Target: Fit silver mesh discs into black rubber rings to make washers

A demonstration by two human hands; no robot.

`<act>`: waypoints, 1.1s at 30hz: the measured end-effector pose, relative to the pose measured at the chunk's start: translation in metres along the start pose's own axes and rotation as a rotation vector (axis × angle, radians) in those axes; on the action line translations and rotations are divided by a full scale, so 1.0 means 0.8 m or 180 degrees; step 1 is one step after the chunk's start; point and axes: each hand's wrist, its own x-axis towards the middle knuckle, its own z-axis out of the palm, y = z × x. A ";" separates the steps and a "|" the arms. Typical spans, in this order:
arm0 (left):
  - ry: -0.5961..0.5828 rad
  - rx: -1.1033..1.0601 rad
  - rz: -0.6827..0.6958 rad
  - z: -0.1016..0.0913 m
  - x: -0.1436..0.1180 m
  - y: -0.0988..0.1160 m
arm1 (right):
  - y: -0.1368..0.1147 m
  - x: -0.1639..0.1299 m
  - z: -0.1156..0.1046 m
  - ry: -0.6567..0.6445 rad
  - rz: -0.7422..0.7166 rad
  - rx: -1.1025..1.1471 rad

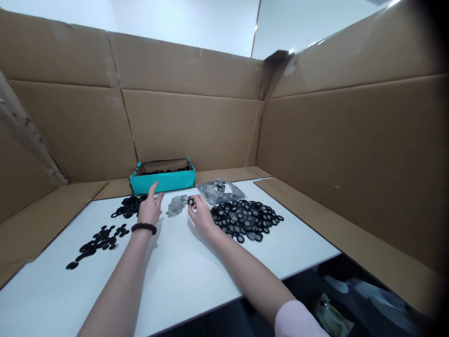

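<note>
while the left hand lies open-fingered by the black rings, the right hand pinches a ring.

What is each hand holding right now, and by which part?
The right hand pinches a small black ring by its rim at the fingertips. The left hand holds nothing, hovering beside the grey mesh discs.

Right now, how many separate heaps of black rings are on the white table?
3: one far left, one by the left hand, one right of the right hand. The teal box holds more.

Black rings, grey discs, teal box, white table, brown cardboard walls.
</note>
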 end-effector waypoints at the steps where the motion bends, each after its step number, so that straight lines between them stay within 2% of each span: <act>1: -0.0129 0.0055 -0.0147 -0.002 0.005 0.003 | 0.001 0.001 0.000 -0.0033 0.0011 -0.0010; 4: 0.0293 0.0136 -0.0260 -0.006 0.019 0.006 | -0.001 0.003 -0.003 -0.0061 0.0012 -0.0143; 7: 0.0583 0.0048 -0.0124 -0.002 0.028 0.006 | -0.008 0.007 -0.010 -0.0146 0.0144 -0.0473; 11: 0.0498 0.0013 0.0109 0.013 0.025 0.004 | -0.021 0.013 -0.017 -0.0552 0.0841 -0.0943; 14: 0.0551 0.0036 0.0248 0.021 0.019 0.000 | -0.026 0.013 -0.016 -0.0732 0.0917 -0.1219; 19: 0.0497 0.0448 0.0268 0.023 0.012 -0.006 | -0.030 0.001 -0.005 -0.0965 0.0470 -0.1487; 22: 0.0528 0.0916 0.0185 0.024 0.009 -0.008 | -0.031 -0.005 0.002 -0.0916 -0.0124 -0.1488; 26: 0.0622 0.1285 0.0965 0.031 0.007 -0.010 | -0.031 -0.008 0.010 -0.0436 -0.0764 -0.1507; 28: 0.0381 0.1396 0.1161 0.034 0.005 -0.011 | -0.029 -0.009 0.012 -0.0497 -0.0834 -0.1556; 31: -0.0329 0.1760 0.0783 0.033 0.004 -0.008 | -0.028 -0.012 0.011 -0.0866 -0.0814 -0.1705; 33: -0.0530 0.2000 0.0487 0.029 0.003 -0.003 | -0.027 -0.014 0.010 -0.1050 -0.0781 -0.1866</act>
